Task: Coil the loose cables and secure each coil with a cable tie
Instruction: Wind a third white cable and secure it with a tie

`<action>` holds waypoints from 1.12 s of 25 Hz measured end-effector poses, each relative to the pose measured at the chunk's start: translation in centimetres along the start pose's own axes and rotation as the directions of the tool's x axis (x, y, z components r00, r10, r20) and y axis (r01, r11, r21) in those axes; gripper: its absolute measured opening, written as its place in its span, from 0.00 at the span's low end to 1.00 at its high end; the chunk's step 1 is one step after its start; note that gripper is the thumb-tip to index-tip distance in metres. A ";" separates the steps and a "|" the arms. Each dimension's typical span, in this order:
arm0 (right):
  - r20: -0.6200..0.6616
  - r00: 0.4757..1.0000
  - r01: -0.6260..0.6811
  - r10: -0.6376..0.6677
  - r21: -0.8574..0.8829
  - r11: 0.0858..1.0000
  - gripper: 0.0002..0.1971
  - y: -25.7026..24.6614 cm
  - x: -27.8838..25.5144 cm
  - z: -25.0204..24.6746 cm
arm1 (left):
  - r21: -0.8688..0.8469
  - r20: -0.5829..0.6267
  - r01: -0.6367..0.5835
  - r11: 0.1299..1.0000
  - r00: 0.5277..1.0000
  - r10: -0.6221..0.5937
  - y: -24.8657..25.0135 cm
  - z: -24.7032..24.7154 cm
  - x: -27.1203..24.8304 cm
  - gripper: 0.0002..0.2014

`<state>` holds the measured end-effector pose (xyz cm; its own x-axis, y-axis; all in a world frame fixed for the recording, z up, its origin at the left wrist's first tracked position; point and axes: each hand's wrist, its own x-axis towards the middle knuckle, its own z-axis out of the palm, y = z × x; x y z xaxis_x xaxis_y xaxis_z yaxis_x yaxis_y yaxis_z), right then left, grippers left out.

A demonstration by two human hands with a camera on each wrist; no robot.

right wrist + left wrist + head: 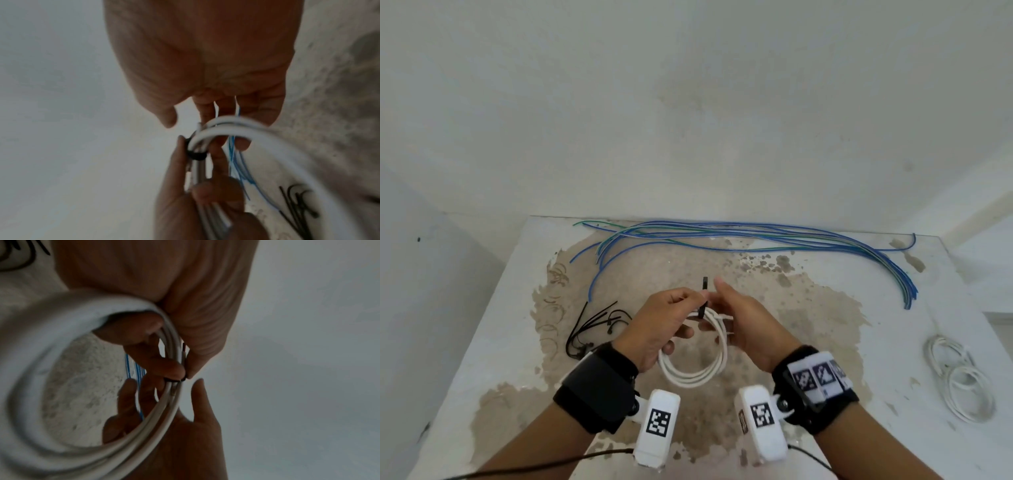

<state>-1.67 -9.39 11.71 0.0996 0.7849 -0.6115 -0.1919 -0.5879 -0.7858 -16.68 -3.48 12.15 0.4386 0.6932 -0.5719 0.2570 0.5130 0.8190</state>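
A white cable coil [693,371] hangs between my hands above the table. A black cable tie [704,301] is looped round its top, and the tail stands upright. My left hand [700,297] pinches the tie at its head between thumb and forefinger, seen closely in the left wrist view [185,375], while its lower fingers curl through the coil [26,369]. My right hand [726,305] lies against the coil's right side. Its fingers [242,143] run fairly straight behind the strands, and the thumb [168,120] stands clear of them.
Long blue and green wires [756,236] lie loose along the table's far edge. Several spare black cable ties [592,325] lie left of my hands. Two white coils [959,377] lie at the right. The tabletop [808,308] is stained and ends at a wall behind.
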 end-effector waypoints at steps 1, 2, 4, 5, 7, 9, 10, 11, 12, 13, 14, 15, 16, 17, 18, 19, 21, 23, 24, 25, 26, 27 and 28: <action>-0.024 0.999 0.025 -0.025 0.007 1.000 0.20 -0.6 0.3 0.1 | 0.007 0.011 -0.005 1.000 1.000 0.005 -0.1 0.2 -0.1 0.13; -0.055 0.996 0.069 -0.069 -0.005 0.998 0.15 -1.0 0.6 0.1 | 0.010 0.018 -0.011 1.000 1.000 0.010 -0.2 0.3 -0.3 0.12; -0.111 0.980 0.157 -0.165 -0.076 0.985 0.11 -1.4 1.0 0.1 | 0.017 0.021 -0.025 1.000 0.999 0.025 -0.2 0.5 -0.4 0.12; -0.129 0.970 0.192 -0.205 -0.106 0.976 0.10 -1.5 1.1 0.2 | 0.023 0.023 -0.035 0.999 0.999 0.034 -0.3 0.3 -0.4 0.12; -0.161 0.944 0.273 -0.289 -0.117 0.955 0.11 -1.7 1.3 0.5 | 0.042 0.036 -0.071 0.997 0.997 0.069 -0.4 0.2 -0.4 0.11; -0.179 0.921 0.328 -0.346 -0.124 0.937 0.11 -2.1 1.4 0.7 | 0.070 0.044 -0.128 0.989 0.991 0.125 -0.6 0.1 -0.5 0.10; -0.179 0.920 0.331 -0.348 -0.120 0.936 0.11 -2.2 1.5 0.8 | 0.091 0.045 -0.156 0.984 0.987 0.153 -0.8 0.2 -0.6 0.10; -0.179 0.927 0.316 -0.330 -0.103 0.943 0.11 -2.3 1.6 0.8 | 0.112 0.048 -0.178 0.978 0.984 0.173 -0.8 0.3 -0.6 0.10; -0.181 0.939 0.281 -0.291 -0.079 0.956 0.10 -2.3 1.9 0.8 | 0.125 0.050 -0.190 0.974 0.981 0.185 -0.8 0.4 -0.5 0.10; -0.190 0.952 0.235 -0.241 -0.056 0.970 0.09 -2.2 2.0 0.9 | 0.122 0.051 -0.188 0.974 0.982 0.183 -0.9 0.5 -0.3 0.10; -0.198 0.960 0.195 -0.198 -0.035 0.980 0.09 -2.1 2.1 0.9 | 0.109 0.048 -0.178 0.978 0.984 0.174 -0.9 0.6 -0.1 0.10; -0.196 0.965 0.171 -0.172 -0.020 0.985 0.10 -2.1 2.2 0.8 | 0.095 0.043 -0.166 0.981 0.986 0.163 -0.9 0.7 0.3 0.10; -0.179 0.973 0.150 -0.148 0.000 0.989 0.11 -1.9 2.0 0.4 | 0.088 0.032 -0.150 0.985 0.989 0.147 -1.0 0.9 0.5 0.10; -0.146 0.981 0.128 -0.125 0.012 0.992 0.14 -1.6 1.7 -0.3 | 0.091 0.016 -0.140 0.986 0.990 0.139 -1.1 1.1 0.9 0.11; -0.094 0.991 0.102 -0.099 0.023 0.995 0.18 -0.9 1.1 -1.2 | 0.092 0.002 -0.131 0.987 0.991 0.132 -1.2 1.3 1.3 0.12; -0.019 0.997 0.070 -0.069 0.046 0.996 0.20 0.1 0.2 -2.1 | 0.081 -0.013 -0.121 0.989 0.992 0.123 -1.4 1.5 1.6 0.14; 0.103 0.995 -0.003 -0.009 0.117 0.993 0.24 2.8 -1.8 -3.5 | 0.055 -0.032 -0.107 0.993 0.994 0.108 -1.8 2.4 2.5 0.16; 0.093 0.996 -0.004 -0.006 0.104 0.995 0.23 5.2 -3.2 -4.3 | 0.083 -0.036 -0.093 0.992 0.995 0.097 -1.9 3.7 3.1 0.17; 0.041 0.998 0.038 -0.042 0.077 0.996 0.21 6.0 -3.5 -4.7 | 0.081 -0.013 -0.082 0.993 0.996 0.084 -1.9 4.4 3.2 0.17; -0.018 0.997 0.080 -0.079 0.080 0.994 0.18 6.6 -3.8 -5.4 | 0.033 0.043 -0.065 0.997 0.997 0.064 -2.1 5.1 3.2 0.19; -0.064 0.993 0.108 -0.101 0.120 0.987 0.17 6.8 -4.1 -6.3 | -0.058 0.125 -0.025 0.998 0.992 0.032 -2.2 5.7 3.1 0.21; -0.093 0.990 0.125 -0.109 0.192 0.973 0.16 6.7 -4.4 -7.2 | -0.168 0.226 0.039 0.985 0.974 0.000 -2.4 6.1 2.9 0.23; -0.112 0.987 0.142 -0.115 0.271 0.952 0.17 6.7 -4.8 -8.4 | -0.254 0.317 0.106 0.961 0.948 -0.021 -2.6 6.7 2.6 0.24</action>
<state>4.80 -18.74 8.64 0.2296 0.8206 -0.5234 -0.4329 -0.3956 -0.8100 -10.47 -6.37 8.89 0.6838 0.4859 -0.5443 0.0748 0.6954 0.7147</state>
